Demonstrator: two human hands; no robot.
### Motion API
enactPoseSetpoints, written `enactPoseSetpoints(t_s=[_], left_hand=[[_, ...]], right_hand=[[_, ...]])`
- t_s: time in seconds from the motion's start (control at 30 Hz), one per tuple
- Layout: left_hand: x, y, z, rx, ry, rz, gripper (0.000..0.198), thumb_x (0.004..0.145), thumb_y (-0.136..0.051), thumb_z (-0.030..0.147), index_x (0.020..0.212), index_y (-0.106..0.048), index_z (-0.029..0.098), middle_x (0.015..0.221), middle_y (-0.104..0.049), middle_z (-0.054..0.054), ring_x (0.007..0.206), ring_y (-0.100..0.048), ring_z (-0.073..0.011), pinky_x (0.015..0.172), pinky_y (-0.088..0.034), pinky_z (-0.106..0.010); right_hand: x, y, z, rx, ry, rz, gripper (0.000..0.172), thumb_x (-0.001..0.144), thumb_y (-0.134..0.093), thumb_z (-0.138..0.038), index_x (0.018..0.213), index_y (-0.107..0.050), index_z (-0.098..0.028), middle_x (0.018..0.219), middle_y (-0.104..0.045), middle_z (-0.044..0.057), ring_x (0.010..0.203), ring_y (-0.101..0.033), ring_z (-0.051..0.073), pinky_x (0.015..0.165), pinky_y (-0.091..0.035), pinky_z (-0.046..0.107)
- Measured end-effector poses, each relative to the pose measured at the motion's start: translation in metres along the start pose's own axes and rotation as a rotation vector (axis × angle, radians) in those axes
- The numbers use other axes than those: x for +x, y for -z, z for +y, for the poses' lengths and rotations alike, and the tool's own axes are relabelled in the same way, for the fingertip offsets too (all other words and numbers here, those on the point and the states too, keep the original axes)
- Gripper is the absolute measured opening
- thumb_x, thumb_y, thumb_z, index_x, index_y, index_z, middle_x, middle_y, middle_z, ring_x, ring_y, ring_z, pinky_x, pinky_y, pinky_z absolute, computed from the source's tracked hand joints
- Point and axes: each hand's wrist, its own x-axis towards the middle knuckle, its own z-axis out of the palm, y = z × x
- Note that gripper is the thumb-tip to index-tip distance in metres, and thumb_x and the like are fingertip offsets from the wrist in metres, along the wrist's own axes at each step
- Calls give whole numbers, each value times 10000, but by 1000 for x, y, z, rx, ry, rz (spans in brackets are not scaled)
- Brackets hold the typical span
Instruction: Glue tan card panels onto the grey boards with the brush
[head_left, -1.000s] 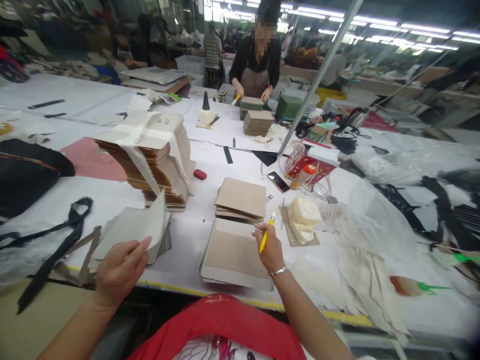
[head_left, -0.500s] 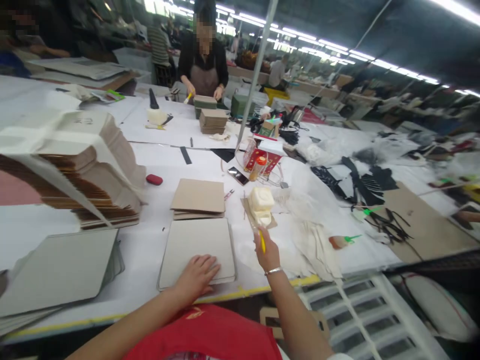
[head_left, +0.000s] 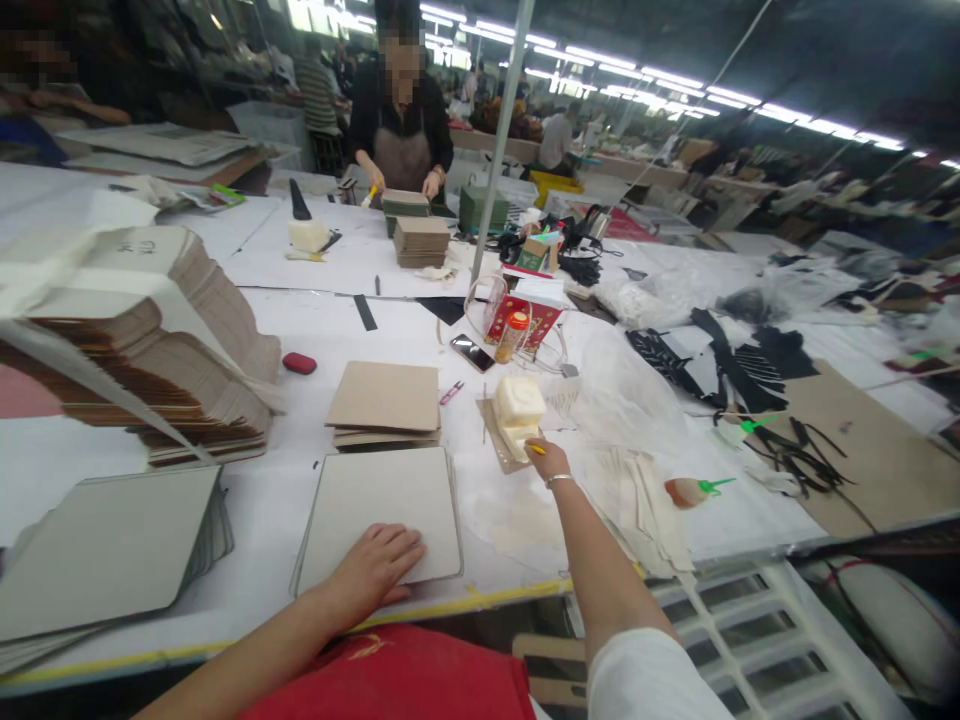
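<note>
The one head-worn camera looks forward and down; the table close below, ceiling lights far off.

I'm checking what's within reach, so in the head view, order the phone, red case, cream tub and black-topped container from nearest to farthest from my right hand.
1. Cream tub: right by the right hand, slightly ahead and left.
2. Phone: beyond the tub, farther left.
3. Red case: well to the left.
4. Black-topped container: far left, toward the table's opposite side.
</note>
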Motion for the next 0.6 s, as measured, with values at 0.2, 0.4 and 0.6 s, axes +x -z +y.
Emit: enactPoseSetpoints(t_s=[0.2, 0.4, 0.6], left_hand=[[4, 20, -19, -87, 36, 170, 441, 801, -479, 455, 1161, -511, 202, 1173, -534, -113, 1066, -474, -225, 908, -386, -389], [48, 54, -89, 94, 199, 363, 343, 830, -459, 298, 1151, -512, 191, 1181, -521, -108, 1119, -431, -234, 958, -326, -415], [93, 74, -143, 188, 443, 187, 335, 794, -514, 235, 1123, -492, 182, 1148, -512, -124, 1078, -429, -259, 869, -345, -411]], right_hand=[[-32, 9, 7, -1, 161, -100, 264, 673, -585, -406, 792, -676, -189, 857, -660, 73, 799, -587, 185, 783, -426, 322], [-36, 0, 6, 475, -241, 126, 370, 668, -546, -473, 869, -612, -169, 675, -638, 49, 553, -585, 168, 560, -492, 322], [-27, -19, -48, 853, -444, 320, 231, 680, -517, -411, 658, -486, -183, 456, -478, -35, 326, -408, 95, 356, -370, 246]])
